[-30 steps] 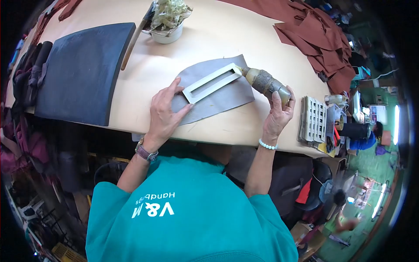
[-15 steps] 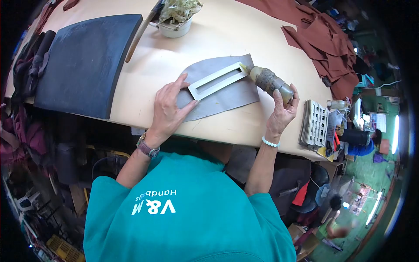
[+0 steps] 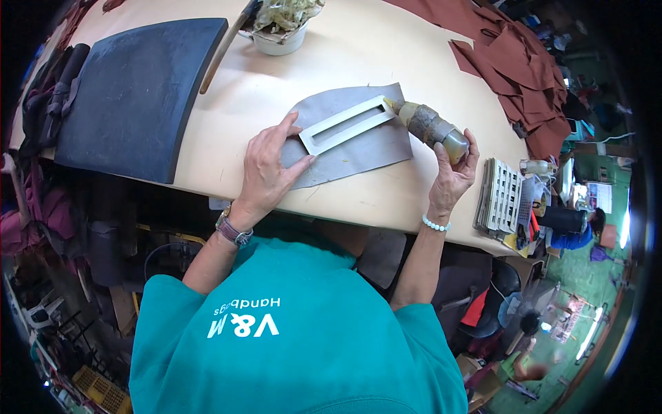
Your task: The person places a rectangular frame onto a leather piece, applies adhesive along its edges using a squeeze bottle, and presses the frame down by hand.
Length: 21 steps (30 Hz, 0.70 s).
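My left hand (image 3: 267, 165) rests at the near-left end of a pale rectangular frame (image 3: 345, 135) with a long slot in it. Its thumb and fingertips bracket that end and hold it down. Under the frame lies a grey piece of leather-like material (image 3: 358, 155) with a curved left edge. In my right hand (image 3: 452, 176) is a squeeze bottle (image 3: 429, 127), tilted and wrapped in worn tape, gripped by its base. The bottle's yellowish tip points at the frame's far-right end; whether it touches cannot be made out.
A dark slab (image 3: 138, 100) stands on the left of the cream table (image 3: 372, 196). A white pot (image 3: 279, 43) with crumpled material sits at the back. Reddish-brown pieces (image 3: 517, 72) lie at the right. Slotted pale panels (image 3: 498, 196) stack near the right edge.
The bottle and my right hand have shifted slightly right in the view, its tip still by the frame's far end. The left hand keeps its place on the frame. The view has turned a little.
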### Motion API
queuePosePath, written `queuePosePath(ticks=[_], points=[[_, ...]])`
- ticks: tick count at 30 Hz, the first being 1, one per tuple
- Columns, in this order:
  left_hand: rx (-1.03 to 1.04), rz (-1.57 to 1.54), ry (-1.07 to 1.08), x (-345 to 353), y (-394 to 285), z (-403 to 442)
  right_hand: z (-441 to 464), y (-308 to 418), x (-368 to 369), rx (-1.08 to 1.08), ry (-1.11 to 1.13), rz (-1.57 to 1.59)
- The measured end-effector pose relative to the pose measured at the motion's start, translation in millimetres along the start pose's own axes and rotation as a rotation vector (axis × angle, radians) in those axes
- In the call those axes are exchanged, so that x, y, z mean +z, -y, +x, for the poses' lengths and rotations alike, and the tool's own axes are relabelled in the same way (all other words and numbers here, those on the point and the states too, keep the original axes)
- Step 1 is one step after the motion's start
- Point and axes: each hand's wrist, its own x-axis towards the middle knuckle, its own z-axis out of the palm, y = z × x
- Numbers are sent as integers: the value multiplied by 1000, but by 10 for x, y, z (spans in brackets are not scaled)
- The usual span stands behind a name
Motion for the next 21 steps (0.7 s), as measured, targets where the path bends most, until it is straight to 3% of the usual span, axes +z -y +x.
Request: queuePosePath(ticks=[14, 21], points=[[-19, 13, 15, -12, -19, 6, -344, 105, 151, 85, 97, 17], [-19, 21, 19, -5, -12, 5, -667, 169, 329, 7, 186, 61]])
